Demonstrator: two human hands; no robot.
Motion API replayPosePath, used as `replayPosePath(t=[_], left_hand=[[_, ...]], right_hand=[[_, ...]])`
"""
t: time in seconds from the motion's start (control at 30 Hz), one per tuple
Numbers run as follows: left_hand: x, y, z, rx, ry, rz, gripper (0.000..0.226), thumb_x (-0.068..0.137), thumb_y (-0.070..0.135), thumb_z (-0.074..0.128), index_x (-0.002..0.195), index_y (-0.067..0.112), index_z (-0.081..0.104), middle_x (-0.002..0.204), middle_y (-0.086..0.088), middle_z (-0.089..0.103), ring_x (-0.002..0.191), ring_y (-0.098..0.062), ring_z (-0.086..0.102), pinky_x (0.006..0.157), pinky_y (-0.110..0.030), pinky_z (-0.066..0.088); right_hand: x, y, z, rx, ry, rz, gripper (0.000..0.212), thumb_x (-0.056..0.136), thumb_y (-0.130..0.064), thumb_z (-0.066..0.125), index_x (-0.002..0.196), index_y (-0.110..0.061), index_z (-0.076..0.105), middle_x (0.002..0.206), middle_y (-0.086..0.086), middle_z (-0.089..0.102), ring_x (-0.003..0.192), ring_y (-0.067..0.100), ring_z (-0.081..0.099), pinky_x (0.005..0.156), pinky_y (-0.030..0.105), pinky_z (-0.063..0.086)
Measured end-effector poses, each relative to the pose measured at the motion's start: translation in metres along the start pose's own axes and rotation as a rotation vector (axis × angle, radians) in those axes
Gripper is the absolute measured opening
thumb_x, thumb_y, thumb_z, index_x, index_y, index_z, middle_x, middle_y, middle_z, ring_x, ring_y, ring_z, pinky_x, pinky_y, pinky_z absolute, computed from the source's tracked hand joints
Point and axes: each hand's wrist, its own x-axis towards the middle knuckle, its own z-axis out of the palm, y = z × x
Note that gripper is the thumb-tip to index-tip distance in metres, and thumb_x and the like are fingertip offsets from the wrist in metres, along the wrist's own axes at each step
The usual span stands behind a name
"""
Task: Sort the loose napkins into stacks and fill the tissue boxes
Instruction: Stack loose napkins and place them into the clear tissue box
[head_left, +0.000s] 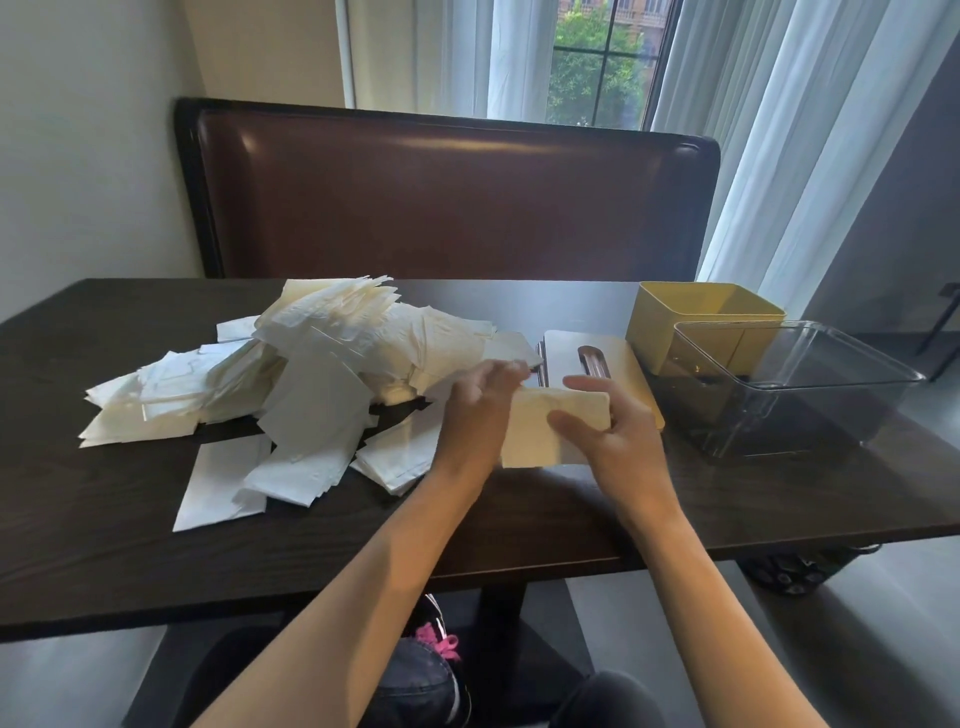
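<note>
1. The right hand (608, 431) holds a small stack of napkins (540, 431), thumb curled over the near face and fingers wrapped round the right edge. The left hand (480, 402) lies against the stack's left side; it is blurred, so whether its fingers grip the stack or only press on it cannot be told. The stack sits just above the table, in front of the lids.
2. The table (104, 545) is dark wood and carries everything else.
3. A brown padded bench back (447, 197) stands behind the table, with pale curtains (789, 130) and a window (597, 62) beyond it.
4. The loose pile of napkins (291, 389) covers the left and middle of the table, heaped high at the back and spreading flat toward the near edge. Its right edge lies close to the left hand.
5. A clear plastic box (810, 415) stands open at the right end of the table.
6. A yellow box (660, 317) stands open just behind the clear one, touching or nearly touching it.
7. Flat lids (561, 353), each with a slot, lie between the pile and the boxes, just behind the held stack.
</note>
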Motion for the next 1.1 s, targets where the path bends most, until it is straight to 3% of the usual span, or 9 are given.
replayPosePath(t=[0.1, 0.23, 0.33, 0.5, 0.63, 0.77, 0.9, 1.0, 1.1], left_hand=[[-0.003, -0.001, -0.012, 0.272, -0.21, 0.132, 0.031, 0.094, 0.034, 0.067, 0.121, 0.019, 0.067, 0.111, 0.011, 0.066, 0.097, 0.0, 0.061, 0.072, -0.001, 0.042], [-0.006, -0.004, -0.023, 0.616, -0.27, 0.291, 0.046, 0.087, 0.025, 0.076, 0.131, 0.026, 0.059, 0.116, 0.007, 0.065, 0.093, -0.01, 0.061, 0.072, 0.002, 0.037], [-0.004, -0.007, -0.027, 0.689, -0.295, 0.325, 0.053, 0.088, 0.022, 0.075, 0.136, 0.027, 0.054, 0.125, 0.0, 0.064, 0.097, -0.007, 0.053, 0.071, 0.005, 0.033], [-0.006, -0.003, -0.026, 0.601, -0.287, 0.331, 0.049, 0.095, 0.013, 0.065, 0.14, 0.025, 0.05, 0.129, 0.002, 0.059, 0.09, -0.001, 0.055, 0.074, 0.005, 0.034], [-0.003, -0.012, -0.025, 0.613, -0.324, 0.28, 0.059, 0.093, 0.02, 0.067, 0.145, 0.028, 0.041, 0.138, 0.0, 0.051, 0.111, -0.005, 0.047, 0.078, 0.008, 0.029], [-0.003, -0.013, -0.02, 0.557, -0.378, 0.218, 0.061, 0.094, 0.019, 0.067, 0.147, 0.028, 0.038, 0.14, 0.004, 0.049, 0.113, -0.005, 0.044, 0.075, 0.01, 0.028], [-0.001, -0.013, -0.024, 0.565, -0.301, 0.228, 0.056, 0.09, 0.02, 0.072, 0.141, 0.026, 0.048, 0.131, -0.001, 0.055, 0.091, 0.002, 0.051, 0.07, 0.005, 0.034], [-0.002, -0.01, -0.026, 0.52, -0.296, 0.21, 0.048, 0.092, 0.018, 0.069, 0.136, 0.027, 0.051, 0.123, -0.001, 0.055, 0.089, 0.002, 0.053, 0.067, 0.001, 0.038], [-0.006, -0.004, -0.024, 0.44, -0.304, 0.215, 0.049, 0.094, 0.012, 0.066, 0.138, 0.026, 0.048, 0.108, 0.009, 0.053, 0.088, 0.016, 0.054, 0.068, 0.001, 0.039]], right_hand=[[0.002, 0.004, -0.009, 0.014, -0.026, 0.047, 0.038, 0.081, -0.01, 0.078, 0.116, -0.02, 0.066, 0.104, 0.003, 0.068, 0.095, 0.015, 0.065, 0.076, 0.02, 0.053], [-0.001, 0.007, -0.018, -0.027, -0.123, 0.12, 0.046, 0.085, -0.011, 0.074, 0.126, -0.026, 0.06, 0.116, -0.003, 0.063, 0.105, 0.013, 0.061, 0.088, 0.025, 0.051], [-0.002, 0.007, -0.021, -0.077, -0.148, 0.137, 0.05, 0.09, -0.008, 0.068, 0.133, -0.029, 0.053, 0.116, -0.009, 0.058, 0.1, 0.005, 0.056, 0.082, 0.013, 0.046], [-0.003, 0.006, -0.02, -0.063, -0.149, 0.127, 0.067, 0.089, -0.004, 0.067, 0.143, -0.033, 0.041, 0.125, -0.012, 0.053, 0.103, 0.006, 0.06, 0.088, 0.017, 0.049], [-0.003, 0.008, -0.018, -0.005, -0.207, 0.189, 0.082, 0.087, 0.006, 0.065, 0.15, -0.031, 0.028, 0.117, -0.021, 0.048, 0.091, -0.021, 0.056, 0.073, 0.002, 0.045], [-0.002, 0.011, -0.013, 0.053, -0.187, 0.233, 0.087, 0.083, 0.017, 0.056, 0.152, -0.029, 0.029, 0.131, -0.01, 0.05, 0.112, 0.003, 0.057, 0.082, 0.013, 0.049], [-0.002, 0.009, -0.017, -0.029, -0.205, 0.212, 0.08, 0.087, 0.011, 0.059, 0.151, -0.027, 0.03, 0.127, -0.009, 0.053, 0.111, 0.004, 0.056, 0.082, 0.013, 0.049], [-0.003, 0.007, -0.018, -0.063, -0.22, 0.22, 0.072, 0.09, 0.006, 0.059, 0.15, -0.025, 0.033, 0.139, 0.0, 0.049, 0.125, 0.014, 0.048, 0.1, 0.025, 0.045], [-0.003, 0.004, -0.021, 0.02, -0.18, 0.214, 0.06, 0.092, 0.007, 0.056, 0.142, -0.022, 0.043, 0.129, -0.002, 0.057, 0.12, 0.01, 0.053, 0.096, 0.022, 0.047]])
